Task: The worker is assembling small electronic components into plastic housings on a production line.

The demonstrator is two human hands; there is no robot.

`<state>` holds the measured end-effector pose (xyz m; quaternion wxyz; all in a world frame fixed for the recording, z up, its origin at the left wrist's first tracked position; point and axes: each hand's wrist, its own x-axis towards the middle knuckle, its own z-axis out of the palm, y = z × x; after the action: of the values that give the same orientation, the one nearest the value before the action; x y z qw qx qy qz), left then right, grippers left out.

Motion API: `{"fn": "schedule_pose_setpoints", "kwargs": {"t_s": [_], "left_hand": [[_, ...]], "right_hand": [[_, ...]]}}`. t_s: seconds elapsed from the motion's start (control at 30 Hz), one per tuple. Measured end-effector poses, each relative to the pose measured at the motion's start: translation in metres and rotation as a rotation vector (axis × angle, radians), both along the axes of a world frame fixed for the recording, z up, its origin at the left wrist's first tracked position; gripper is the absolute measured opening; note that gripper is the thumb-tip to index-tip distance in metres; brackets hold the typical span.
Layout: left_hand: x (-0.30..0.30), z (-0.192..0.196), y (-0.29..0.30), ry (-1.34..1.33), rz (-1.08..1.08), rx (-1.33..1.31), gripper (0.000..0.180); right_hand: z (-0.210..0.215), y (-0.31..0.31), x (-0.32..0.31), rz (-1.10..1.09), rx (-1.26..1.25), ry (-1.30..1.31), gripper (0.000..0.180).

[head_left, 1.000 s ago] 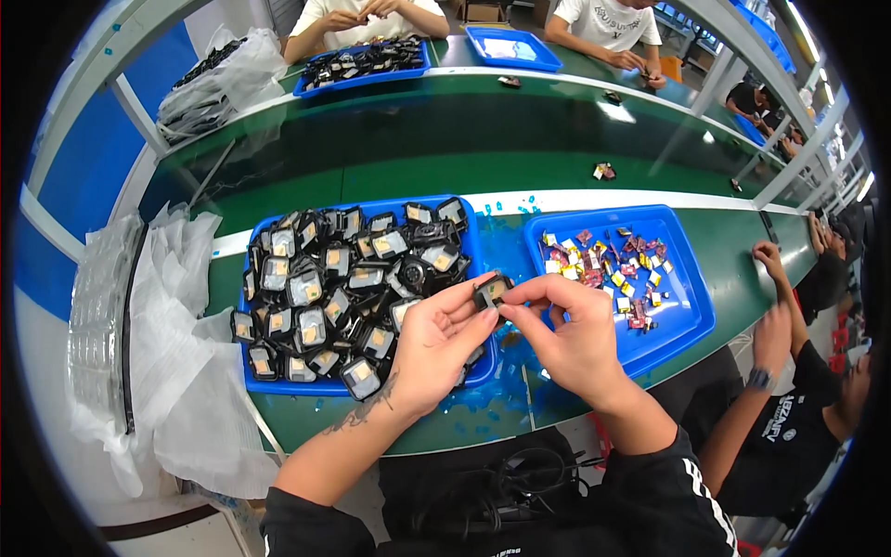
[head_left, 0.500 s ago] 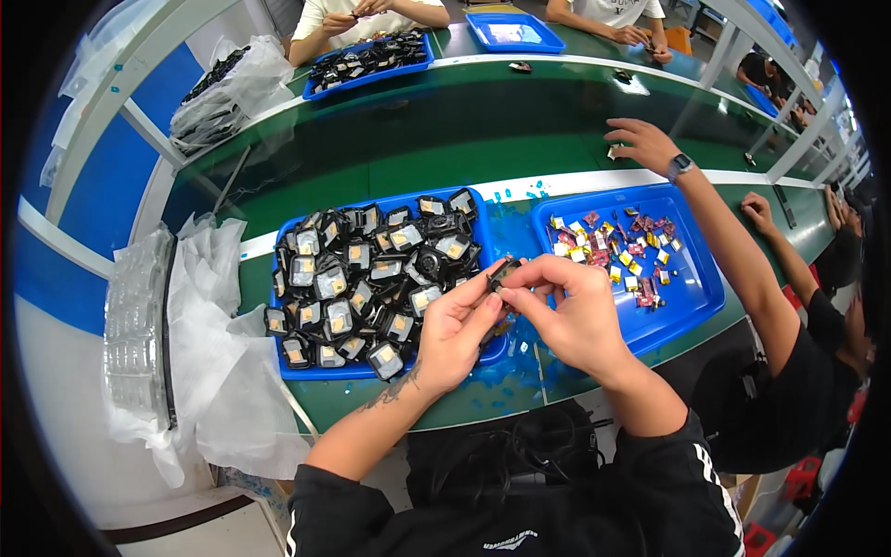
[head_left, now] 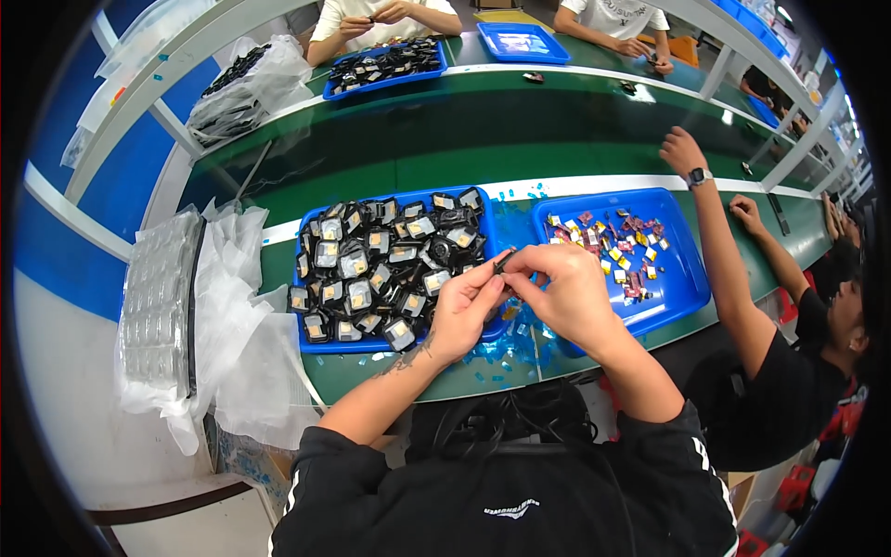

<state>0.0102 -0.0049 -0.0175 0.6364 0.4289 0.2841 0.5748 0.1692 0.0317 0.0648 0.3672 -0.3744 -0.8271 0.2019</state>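
Observation:
My left hand (head_left: 462,314) and my right hand (head_left: 568,286) meet in front of me, closed by the fingertips on a small black plastic casing (head_left: 502,265). Fingers cover most of it, so its inside is hidden. Left of and behind my left hand sits a blue tray (head_left: 304,221) heaped with black square casings (head_left: 358,295), many showing a clear window and a pale gold patch. Beyond my right hand, a second blue tray (head_left: 689,299) holds small red circuit boards and yellow-and-white parts (head_left: 614,249).
Blue film scraps (head_left: 506,348) litter the green bench between the trays. A stack of clear plastic trays (head_left: 160,311) and white wrapping sheets (head_left: 243,357) stand at left. A co-worker's arm (head_left: 729,251) reaches over the green belt (head_left: 445,162) at right; other people sit opposite.
The co-worker's hand at right has drawn back from a small part on the belt. My hands still grip the casing, now turned so that less of it shows. The view has shifted slightly.

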Motion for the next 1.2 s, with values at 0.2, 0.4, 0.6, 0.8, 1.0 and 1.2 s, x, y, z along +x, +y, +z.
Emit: {"fn": "schedule_pose_setpoints", "kwargs": {"t_s": [0.2, 0.4, 0.6, 0.8, 1.0, 1.2], "left_hand": [[0.0, 0.006, -0.002, 0.032, -0.024, -0.02, 0.04], [-0.003, 0.013, -0.007, 0.023, -0.022, 0.013, 0.04], [0.003, 0.026, 0.0, -0.213, 0.164, -0.014, 0.045], [0.001, -0.015, 0.013, 0.321, 0.357, 0.09, 0.029], [-0.025, -0.003, -0.011, 0.27, 0.354, -0.052, 0.034], [-0.005, 0.002, -0.003, 0.452, 0.28, 0.03, 0.031]], "right_hand": [[0.0, -0.005, 0.002, -0.065, 0.206, -0.039, 0.013], [0.003, 0.003, 0.001, -0.064, -0.059, 0.08, 0.036], [-0.02, 0.0, 0.01, 0.105, -0.576, 0.433, 0.049], [-0.033, -0.024, 0.021, 0.005, -0.404, 0.41, 0.015], [-0.068, -0.031, -0.01, 0.163, -0.376, 0.491, 0.018], [-0.083, -0.03, 0.008, 0.04, -0.478, 0.633, 0.014]]}}
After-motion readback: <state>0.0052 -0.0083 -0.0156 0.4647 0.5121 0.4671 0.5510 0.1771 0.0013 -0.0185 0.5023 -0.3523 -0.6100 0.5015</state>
